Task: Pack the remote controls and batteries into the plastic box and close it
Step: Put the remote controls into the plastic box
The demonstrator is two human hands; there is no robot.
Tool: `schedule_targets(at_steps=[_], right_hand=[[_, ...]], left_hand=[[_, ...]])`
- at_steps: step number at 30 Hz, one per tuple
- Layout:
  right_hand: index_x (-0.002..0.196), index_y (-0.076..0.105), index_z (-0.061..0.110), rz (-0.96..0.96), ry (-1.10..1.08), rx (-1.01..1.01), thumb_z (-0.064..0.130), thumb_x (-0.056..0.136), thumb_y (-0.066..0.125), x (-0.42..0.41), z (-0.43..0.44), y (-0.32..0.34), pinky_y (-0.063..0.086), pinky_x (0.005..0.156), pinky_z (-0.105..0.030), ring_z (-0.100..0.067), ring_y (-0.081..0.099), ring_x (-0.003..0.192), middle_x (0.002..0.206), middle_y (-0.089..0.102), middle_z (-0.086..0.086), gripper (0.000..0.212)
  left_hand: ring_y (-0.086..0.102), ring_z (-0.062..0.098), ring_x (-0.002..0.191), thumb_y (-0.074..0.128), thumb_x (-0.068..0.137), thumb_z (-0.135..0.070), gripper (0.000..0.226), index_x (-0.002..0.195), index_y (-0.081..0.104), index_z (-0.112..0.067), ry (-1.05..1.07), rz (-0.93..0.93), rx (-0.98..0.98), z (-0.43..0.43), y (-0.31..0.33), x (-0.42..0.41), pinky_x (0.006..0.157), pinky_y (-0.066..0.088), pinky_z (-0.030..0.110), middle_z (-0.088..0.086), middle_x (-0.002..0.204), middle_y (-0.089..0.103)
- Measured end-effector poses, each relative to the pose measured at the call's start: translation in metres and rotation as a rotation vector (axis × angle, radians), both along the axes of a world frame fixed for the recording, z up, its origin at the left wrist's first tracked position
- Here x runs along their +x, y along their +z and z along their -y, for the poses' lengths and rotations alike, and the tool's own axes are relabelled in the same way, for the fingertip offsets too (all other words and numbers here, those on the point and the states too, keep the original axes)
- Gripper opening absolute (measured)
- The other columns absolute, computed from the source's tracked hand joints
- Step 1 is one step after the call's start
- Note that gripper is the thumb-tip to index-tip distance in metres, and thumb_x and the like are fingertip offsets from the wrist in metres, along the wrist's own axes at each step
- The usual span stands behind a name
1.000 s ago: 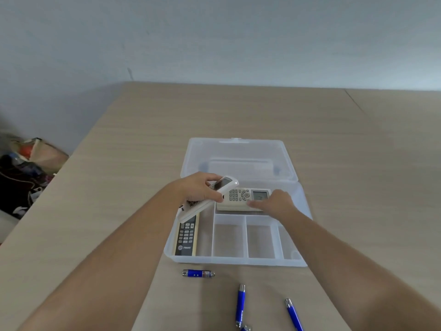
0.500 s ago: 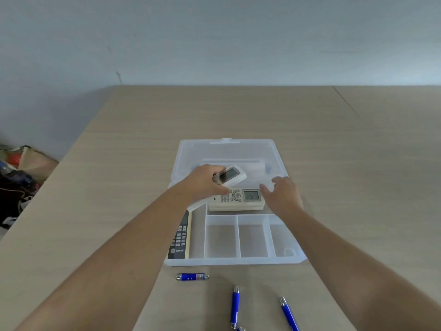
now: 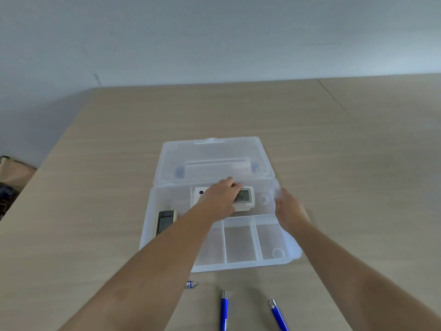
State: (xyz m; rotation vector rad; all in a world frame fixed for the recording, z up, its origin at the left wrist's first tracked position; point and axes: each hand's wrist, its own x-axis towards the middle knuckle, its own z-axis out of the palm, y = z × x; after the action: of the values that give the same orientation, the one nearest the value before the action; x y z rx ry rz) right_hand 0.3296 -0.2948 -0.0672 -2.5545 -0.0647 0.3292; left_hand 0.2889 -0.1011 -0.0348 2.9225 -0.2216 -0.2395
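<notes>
Table [image 3: 95,211]: left hand [image 3: 220,199] flat on white remote [image 3: 245,199].

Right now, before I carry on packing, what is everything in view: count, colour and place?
Clear plastic box: one, translucent, table centre, lid open flat behind.
White remote controls: apparently two stacked, rear compartment, under the left hand.
Dark remote control: one, black and beige, left compartment.
Blue cylinders: three, on the table before the box; one mostly hidden.
Wooden table: one, beige.
Bags: floor, far left.
Left hand: on the white remotes.
Right hand: open, at the box's right edge.
</notes>
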Motion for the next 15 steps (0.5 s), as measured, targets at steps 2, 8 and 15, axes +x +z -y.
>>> schedule_targets(at_steps=[2,8,15], right_hand=[[0.123,0.049,0.009,0.014,0.008,0.01,0.012,0.097,0.034,-0.001,0.001,0.0,0.039,0.07,-0.032,-0.028,0.052,0.083,0.107,0.062,-0.015,0.031],[0.123,0.049,0.008,0.029,0.009,0.015,0.011,0.097,0.035,-0.002,0.0,0.001,0.037,0.07,-0.031,-0.032,0.054,0.088,0.11,0.062,-0.017,0.03],[0.122,0.049,0.007,0.034,-0.001,0.002,0.013,0.097,0.035,-0.002,0.0,0.001,0.037,0.07,-0.032,-0.036,0.058,0.095,0.108,0.064,-0.019,0.029]], left_hand=[[0.047,0.024,0.117,0.06,0.082,-0.017,0.063,0.141,0.039,-0.014,0.005,0.044,0.01,-0.005,-0.004,-0.001,0.09,0.044,0.032,0.005,0.131,0.044],[0.044,0.021,0.122,0.064,0.083,-0.023,0.062,0.14,0.041,-0.015,0.001,0.189,0.079,-0.011,-0.011,-0.004,0.098,0.04,0.03,0.003,0.135,0.042],[0.047,0.02,0.108,0.068,0.081,-0.028,0.048,0.126,0.051,-0.02,0.095,0.15,0.053,-0.013,-0.009,-0.007,0.081,0.045,0.029,0.002,0.12,0.048]])
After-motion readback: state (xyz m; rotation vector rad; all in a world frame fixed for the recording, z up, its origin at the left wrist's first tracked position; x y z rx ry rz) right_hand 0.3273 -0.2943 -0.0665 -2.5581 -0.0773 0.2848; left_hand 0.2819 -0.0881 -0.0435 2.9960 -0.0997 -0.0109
